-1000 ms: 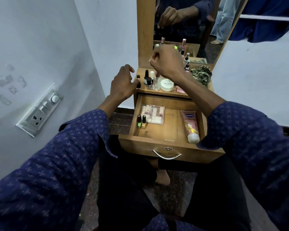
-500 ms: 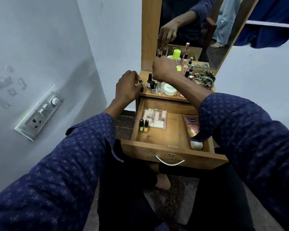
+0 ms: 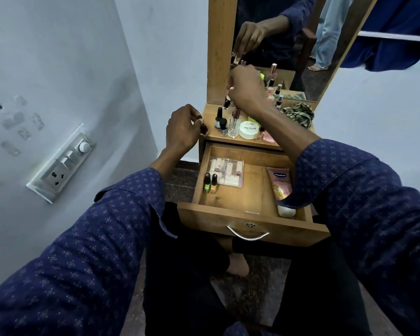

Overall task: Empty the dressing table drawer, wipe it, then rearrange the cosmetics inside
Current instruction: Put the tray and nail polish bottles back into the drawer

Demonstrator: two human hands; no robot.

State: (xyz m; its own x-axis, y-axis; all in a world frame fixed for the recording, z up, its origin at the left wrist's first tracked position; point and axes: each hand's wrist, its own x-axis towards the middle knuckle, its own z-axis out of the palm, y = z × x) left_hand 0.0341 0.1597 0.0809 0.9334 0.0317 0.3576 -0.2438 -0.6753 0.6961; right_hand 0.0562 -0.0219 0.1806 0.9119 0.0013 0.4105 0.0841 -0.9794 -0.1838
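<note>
Wooden table [image 3: 230,139] against a white wall [image 3: 58,69], mirror [image 3: 289,44] at 12 o'clock. Left hand [image 3: 182,128] pinches a bottle [image 3: 204,130]; right hand [image 3: 246,87] pinches something small, drawer [image 3: 250,226] open below.

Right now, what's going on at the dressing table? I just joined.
A person sits facing the open drawer. The left hand grips a dark nail polish bottle at the left edge of the shelf. The right hand is raised over the bottles near the mirror, pinching something small that I cannot identify. Inside the drawer lie a clear case, two small nail polish bottles and a pink tube. More cosmetics and a crumpled cloth sit on the shelf.
</note>
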